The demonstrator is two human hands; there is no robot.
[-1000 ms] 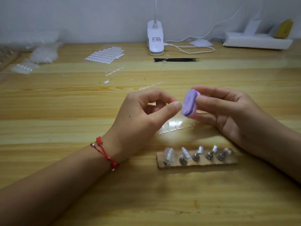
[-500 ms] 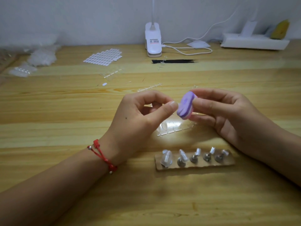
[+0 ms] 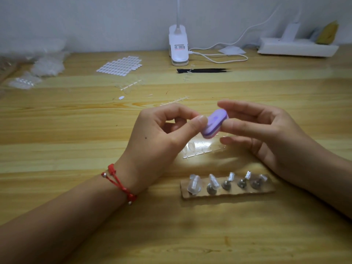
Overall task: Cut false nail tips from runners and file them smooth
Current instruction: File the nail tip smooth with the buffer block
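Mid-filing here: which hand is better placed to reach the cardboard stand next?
Probably left. The right hand has its grip full with the purple file block. The left hand only pinches at that block, what it holds hidden. The cardboard stand lies between both wrists, near either.

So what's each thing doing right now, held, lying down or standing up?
Purple file, held in the air by the right hand.
Left hand, fingertips pinched together beside the file; anything between them is hidden.
Plastic runner, lying flat below the hands.
Cardboard strip, flat, five little stands stuck on it.
Tweezers, lying flat at the back.
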